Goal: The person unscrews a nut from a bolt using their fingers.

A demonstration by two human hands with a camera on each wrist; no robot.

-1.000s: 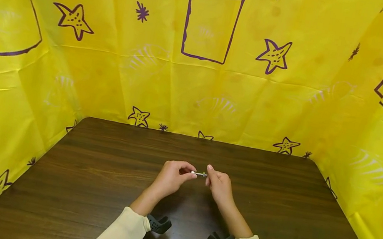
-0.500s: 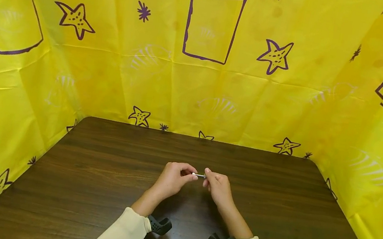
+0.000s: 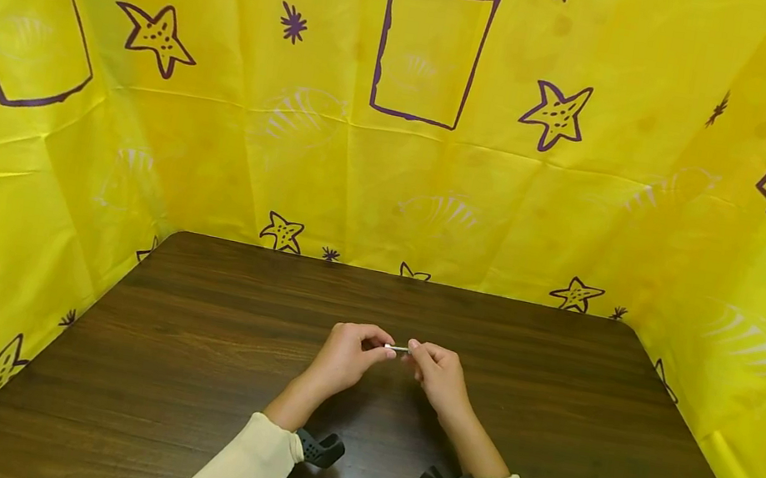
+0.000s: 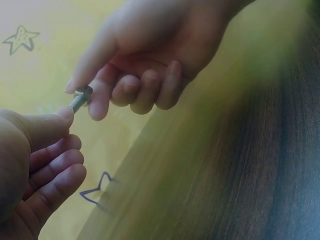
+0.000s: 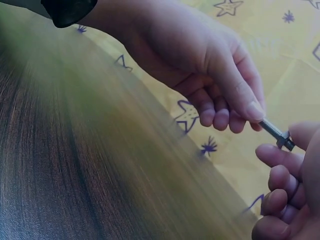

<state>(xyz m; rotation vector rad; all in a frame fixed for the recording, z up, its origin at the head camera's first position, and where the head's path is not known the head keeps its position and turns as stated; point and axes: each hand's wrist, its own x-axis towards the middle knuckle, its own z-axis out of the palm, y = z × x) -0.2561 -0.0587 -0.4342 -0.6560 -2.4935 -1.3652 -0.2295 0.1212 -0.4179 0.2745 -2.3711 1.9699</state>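
A slim metal bolt [image 3: 398, 349] is held level above the table, bridging both hands. My left hand [image 3: 347, 354] pinches one end of it between thumb and forefinger, which hide that end. Toward the other end sits a small nut [image 5: 283, 138], with the threaded tip poking out past it in the right wrist view. The thumb and forefinger of my right hand [image 3: 440, 373] pinch the nut from both sides. In the left wrist view, the thread [image 4: 78, 103] shows between the two hands, and the other fingers of each hand curl loosely.
A dark wood-grain table [image 3: 215, 380] lies beneath the hands. Yellow cloth [image 3: 394, 173] printed with purple starfish and frames stands behind it and along both sides. Each wrist wears a black band mount [image 3: 321, 449].
My right hand has come slightly closer to the left, and its fingertips now cover the nut, which showed bare in the head view a second ago. The left hand has hardly moved.
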